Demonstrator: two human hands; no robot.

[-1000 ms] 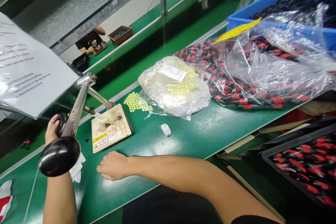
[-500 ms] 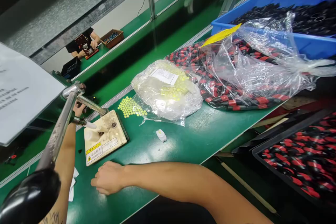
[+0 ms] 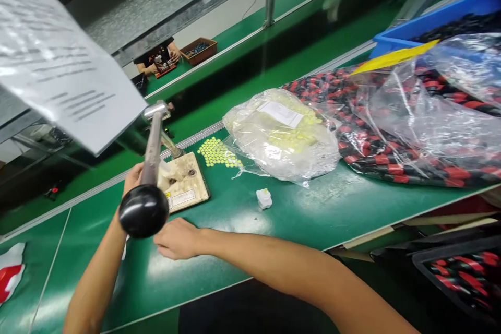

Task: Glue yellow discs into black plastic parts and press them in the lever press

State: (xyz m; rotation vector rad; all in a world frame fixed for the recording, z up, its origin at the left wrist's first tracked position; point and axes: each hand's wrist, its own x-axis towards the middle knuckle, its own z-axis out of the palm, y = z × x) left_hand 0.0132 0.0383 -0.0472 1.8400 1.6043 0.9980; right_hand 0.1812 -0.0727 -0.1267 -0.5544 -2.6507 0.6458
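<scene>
Single head-worn view looks forward and down, close over the green bench (image 3: 297, 214)

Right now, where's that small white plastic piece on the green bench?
The small white plastic piece lies alone on the green bench, just in front of the clear bag of yellow parts and right of the beige press base.

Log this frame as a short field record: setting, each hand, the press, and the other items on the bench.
setting: green workbench on an assembly line
left hand: beside the press base, behind the lever knob; fingers hidden, grip unclear
right hand: resting on the bench in front of the press, loosely curled
press: hand lever press with black knob on a beige base plate
small parts: yellow discs laid in rows; white part lying alone
bags: clear bag of yellow pieces; bag of red-black parts
</scene>
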